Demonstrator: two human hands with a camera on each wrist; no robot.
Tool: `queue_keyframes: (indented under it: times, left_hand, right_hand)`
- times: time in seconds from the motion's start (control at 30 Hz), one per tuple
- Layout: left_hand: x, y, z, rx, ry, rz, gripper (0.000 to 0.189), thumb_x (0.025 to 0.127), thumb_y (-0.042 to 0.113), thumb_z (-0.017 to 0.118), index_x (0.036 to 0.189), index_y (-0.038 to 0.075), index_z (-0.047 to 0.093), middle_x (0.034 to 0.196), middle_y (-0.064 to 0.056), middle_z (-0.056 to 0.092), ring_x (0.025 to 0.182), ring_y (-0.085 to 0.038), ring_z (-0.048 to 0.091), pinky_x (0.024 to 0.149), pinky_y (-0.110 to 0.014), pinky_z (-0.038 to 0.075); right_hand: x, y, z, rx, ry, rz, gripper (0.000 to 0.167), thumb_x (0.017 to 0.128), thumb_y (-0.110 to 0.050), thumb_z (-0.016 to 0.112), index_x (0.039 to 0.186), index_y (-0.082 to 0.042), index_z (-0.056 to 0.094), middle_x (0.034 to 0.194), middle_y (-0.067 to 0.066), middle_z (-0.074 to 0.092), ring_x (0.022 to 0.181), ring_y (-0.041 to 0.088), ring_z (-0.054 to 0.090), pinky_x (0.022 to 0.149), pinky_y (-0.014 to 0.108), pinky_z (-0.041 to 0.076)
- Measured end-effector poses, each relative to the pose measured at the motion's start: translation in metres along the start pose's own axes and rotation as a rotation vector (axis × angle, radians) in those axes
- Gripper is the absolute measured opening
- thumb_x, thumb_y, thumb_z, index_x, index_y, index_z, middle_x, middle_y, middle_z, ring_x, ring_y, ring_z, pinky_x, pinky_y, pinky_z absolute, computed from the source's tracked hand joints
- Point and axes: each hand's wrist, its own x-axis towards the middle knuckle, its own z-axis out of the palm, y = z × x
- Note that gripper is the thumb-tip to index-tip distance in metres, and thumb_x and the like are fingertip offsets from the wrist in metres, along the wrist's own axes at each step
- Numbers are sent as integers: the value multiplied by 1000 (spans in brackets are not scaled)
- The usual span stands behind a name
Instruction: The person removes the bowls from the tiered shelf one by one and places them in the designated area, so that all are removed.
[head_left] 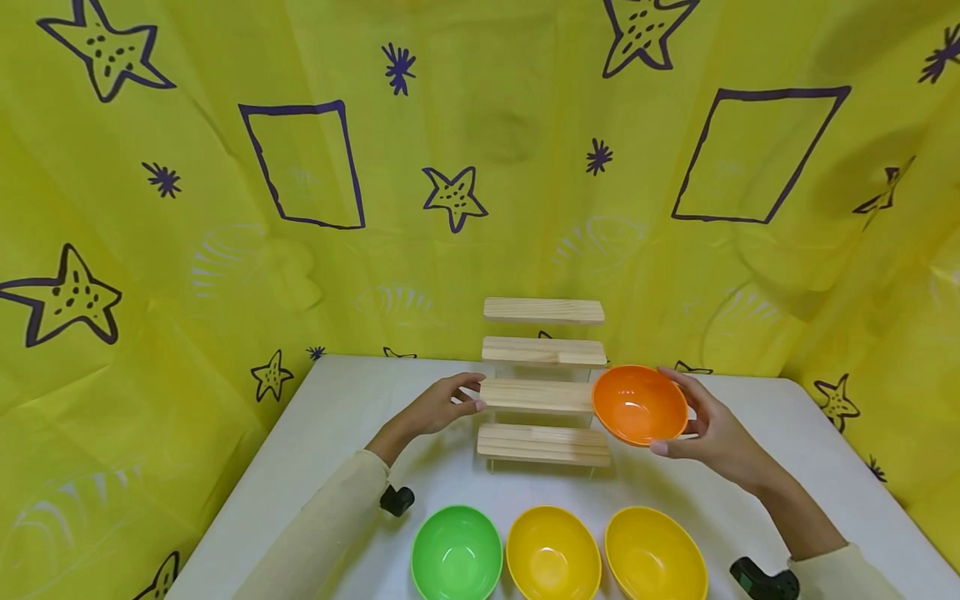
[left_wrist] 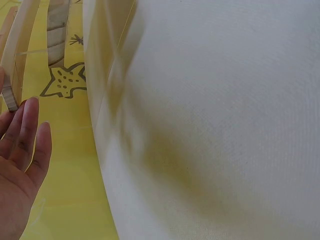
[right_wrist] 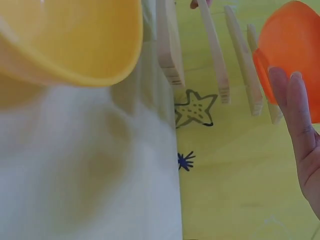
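Observation:
My right hand [head_left: 716, 437] grips an orange bowl [head_left: 637, 404] by its right side, thumb at the lower rim and fingers behind. The bowl is tilted with its inside facing me, overlapping the right end of the second-lowest board of a wooden step shelf [head_left: 536, 395] in the head view. At that board's left end, my left hand [head_left: 442, 404] holds the edge between thumb and fingers. Against the bowl's outer wall lie two straight fingers [right_wrist: 296, 107] in the right wrist view. Fingertips [left_wrist: 31, 105] meet the board end in the left wrist view.
Nearer me on the white table [head_left: 300, 467] stand a green bowl [head_left: 457, 554], a yellow bowl [head_left: 553, 554] and a second yellow bowl [head_left: 656, 554] in a row. Behind the shelf and on both sides hangs a yellow curtain [head_left: 510, 258] with starfish drawings.

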Motion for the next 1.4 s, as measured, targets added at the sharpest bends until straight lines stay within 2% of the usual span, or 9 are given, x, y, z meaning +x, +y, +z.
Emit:
queue_keyframes:
  times: [0.1, 0.6, 0.87, 1.0, 1.2, 1.37, 1.4]
  left_hand:
    - [0, 0, 0, 0, -1, -1, 56, 100, 28, 65, 149, 9, 47, 134, -15, 60, 116, -27, 64, 91, -40, 54]
    - [0, 2, 0, 5, -1, 18, 56, 100, 27, 64, 149, 7, 46, 134, -17, 60, 115, -29, 64, 90, -41, 54]
    - [-2, 3, 0, -7, -2, 28, 56, 100, 27, 64, 149, 5, 47, 134, -19, 60, 115, -32, 64, 90, -43, 54]
    - [-2, 2, 1, -6, -2, 29, 56, 101, 27, 64, 149, 5, 46, 134, -19, 60, 115, -31, 64, 90, -43, 54]
    - [-1, 1, 1, -9, -1, 34, 56, 101, 26, 63, 149, 4, 46, 133, -20, 60, 115, -32, 64, 90, -43, 55]
    - [-1, 0, 1, 1, 1, 37, 56, 101, 27, 63, 149, 4, 46, 133, -19, 60, 115, -31, 64, 90, -41, 55]
    - [-1, 0, 1, 2, 1, 37, 56, 101, 27, 63, 149, 4, 46, 133, -19, 60, 115, -31, 64, 90, -41, 55]
  right_hand:
    - [-9, 3, -4, 4, -23, -10, 91, 86, 6, 72, 159, -15, 23, 139, -17, 42, 89, 24, 71, 72, 35, 61]
    - [-56, 19, -19, 32, -73, -14, 88, 87, 13, 65, 159, -12, 21, 142, -19, 44, 91, 25, 71, 73, 37, 61]
    - [-79, 29, -26, 28, -57, 45, 88, 87, 12, 64, 159, -13, 21, 141, -23, 43, 94, 21, 69, 74, 35, 61]
    - [-91, 35, -29, 16, -35, 107, 87, 88, 8, 66, 159, -18, 22, 139, -28, 42, 101, 12, 67, 77, 32, 61]
    - [-105, 45, -31, -43, 10, 235, 85, 92, -2, 68, 157, -35, 24, 131, -40, 41, 95, 13, 67, 77, 31, 60]
    - [-112, 53, -30, -53, 48, 250, 86, 90, -1, 71, 148, -49, 30, 126, -45, 41, 91, 12, 67, 75, 29, 60]
    - [-114, 54, -30, -52, 57, 251, 87, 89, 0, 72, 148, -49, 30, 125, -44, 42, 91, 12, 68, 75, 28, 60]
